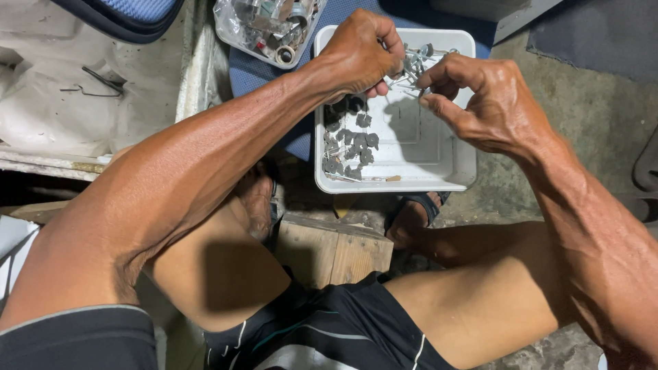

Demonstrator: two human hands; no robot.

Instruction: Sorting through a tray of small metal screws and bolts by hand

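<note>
My left hand (360, 51) is closed around a bunch of small metal parts (413, 67) on thin wires, held above a white plastic tray (439, 161). My right hand (490, 103) pinches the same bunch from the right with thumb and forefinger. Several small grey metal pieces (349, 147) lie along the tray's left side, with a thin rod near its front edge. Both hands hover over the tray's far half.
A clear plastic container (267, 27) of metal bits stands behind the tray on a blue mat (250, 72). A wooden block (332, 250) sits between my knees. White sacking with a wire hook (96, 82) lies at the left. Concrete floor (596, 103) spreads to the right.
</note>
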